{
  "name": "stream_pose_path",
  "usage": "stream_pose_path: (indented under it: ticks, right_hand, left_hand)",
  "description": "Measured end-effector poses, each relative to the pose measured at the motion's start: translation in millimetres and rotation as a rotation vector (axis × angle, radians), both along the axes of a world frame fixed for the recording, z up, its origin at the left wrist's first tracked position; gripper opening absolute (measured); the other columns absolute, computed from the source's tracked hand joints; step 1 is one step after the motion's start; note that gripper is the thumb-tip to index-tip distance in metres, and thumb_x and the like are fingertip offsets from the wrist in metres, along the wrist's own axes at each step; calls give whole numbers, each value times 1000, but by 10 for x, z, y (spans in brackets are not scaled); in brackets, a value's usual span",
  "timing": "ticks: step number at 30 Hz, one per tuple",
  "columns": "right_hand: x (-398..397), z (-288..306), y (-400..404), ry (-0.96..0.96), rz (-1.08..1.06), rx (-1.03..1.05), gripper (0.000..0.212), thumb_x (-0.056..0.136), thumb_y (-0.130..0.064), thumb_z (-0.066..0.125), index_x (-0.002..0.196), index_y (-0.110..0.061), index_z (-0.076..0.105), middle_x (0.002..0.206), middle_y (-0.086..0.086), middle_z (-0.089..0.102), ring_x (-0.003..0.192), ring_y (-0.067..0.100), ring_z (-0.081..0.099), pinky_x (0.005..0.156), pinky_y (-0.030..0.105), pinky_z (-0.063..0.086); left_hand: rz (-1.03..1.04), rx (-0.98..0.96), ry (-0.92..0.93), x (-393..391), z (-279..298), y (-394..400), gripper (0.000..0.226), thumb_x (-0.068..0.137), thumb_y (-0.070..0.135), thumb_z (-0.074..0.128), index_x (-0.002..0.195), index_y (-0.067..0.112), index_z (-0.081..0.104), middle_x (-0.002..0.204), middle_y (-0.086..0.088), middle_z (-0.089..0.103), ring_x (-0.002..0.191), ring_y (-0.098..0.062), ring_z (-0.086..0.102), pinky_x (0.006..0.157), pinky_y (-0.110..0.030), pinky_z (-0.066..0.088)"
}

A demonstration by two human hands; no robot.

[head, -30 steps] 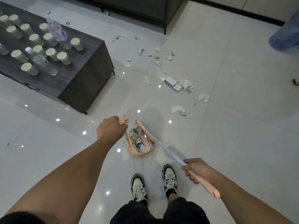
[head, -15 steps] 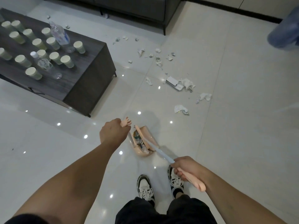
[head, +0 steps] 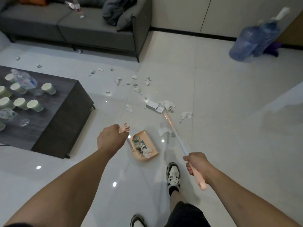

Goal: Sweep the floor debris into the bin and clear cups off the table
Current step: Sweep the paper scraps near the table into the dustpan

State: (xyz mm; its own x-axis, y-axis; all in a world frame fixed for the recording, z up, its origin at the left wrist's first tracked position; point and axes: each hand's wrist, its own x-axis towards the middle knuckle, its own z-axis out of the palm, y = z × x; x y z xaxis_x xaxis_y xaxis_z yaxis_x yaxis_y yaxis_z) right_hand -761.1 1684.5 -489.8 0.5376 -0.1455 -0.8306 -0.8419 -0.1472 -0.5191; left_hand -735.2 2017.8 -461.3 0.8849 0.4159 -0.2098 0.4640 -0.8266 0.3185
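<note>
At nine o'clock we see the dark wooden coffee table (head: pixel 62 115) and pale green paper cups (head: pixel 4 92) cut off; the broom's far end is blurred.

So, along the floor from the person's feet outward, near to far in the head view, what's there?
Sneaker → pink dustpan holding scraps → broom head by the flat white box → scattered paper scraps → grey sofa.

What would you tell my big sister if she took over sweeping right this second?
Left hand holds the dustpan handle; right hand holds the broom.
The dustpan sits on the floor with some scraps inside. The broom head reaches the flat box and tissues.
Left: paper bits toward the sofa, then the cups on the table. No bin in view.
</note>
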Motion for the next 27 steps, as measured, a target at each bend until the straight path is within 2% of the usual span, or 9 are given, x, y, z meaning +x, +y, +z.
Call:
stream_pose_path:
  ticks: [4,8,11,14,19,23,25,27]
  right_hand:
    - [899,-207,-363,-19,-46,-98,7,85,1,65,84,1,58,42,8,50,32,19,43,40,24,41]
    - [1706,-391,-711,-22,-65,-188,8,86,2,59,79,1,56,51,13,52,30,19,44,37,22,40]
    - [2220,-525,-934,19,-28,-241,11,87,0,57,77,0,54,52,14,54,35,21,48,37,22,40]
    - [2525,-646,-1059,86,63,-263,10,88,-1,56,79,3,55,54,15,56,41,23,51,44,26,41]
    - [2324,-716,-884,207,251,-263,5,90,2,48,93,2,51,78,22,57,47,25,53,43,26,45]
    - [1917,-609,-609,250,371,-264,11,89,5,44,95,0,51,85,24,57,47,27,54,43,27,46]
    - [1730,-549,-500,259,456,-271,15,88,3,45,101,0,53,90,24,60,56,30,58,48,29,49]
    - [1573,-488,-390,245,556,-280,14,90,1,46,101,2,53,94,21,59,70,30,58,61,31,48]
  left_hand:
    - [5,7,41,682,-76,-290,28,80,52,57,71,25,56,62,6,59,59,-14,56,50,-25,36]
    - [22,9,88,1217,-146,-515,29,81,51,57,69,24,55,61,4,60,57,-15,57,48,-25,33]
    - [45,24,146,1567,-225,-683,29,79,50,56,68,23,55,62,3,60,59,-17,58,50,-26,36]
    - [32,49,178,1796,-347,-780,30,81,51,55,70,23,53,63,2,60,60,-19,58,53,-27,41]
    - [15,87,169,2116,-376,-767,31,81,53,53,71,23,53,65,2,59,59,-18,55,51,-26,36]
    - [9,78,183,2182,-376,-774,28,82,50,53,72,23,52,66,1,58,61,-19,55,54,-27,39]
    - [-3,65,180,2174,-384,-789,26,82,48,52,74,23,53,68,1,58,63,-22,56,57,-29,42]
    - [-15,45,174,2168,-381,-785,25,82,46,53,75,22,54,69,0,58,66,-23,58,59,-29,44]
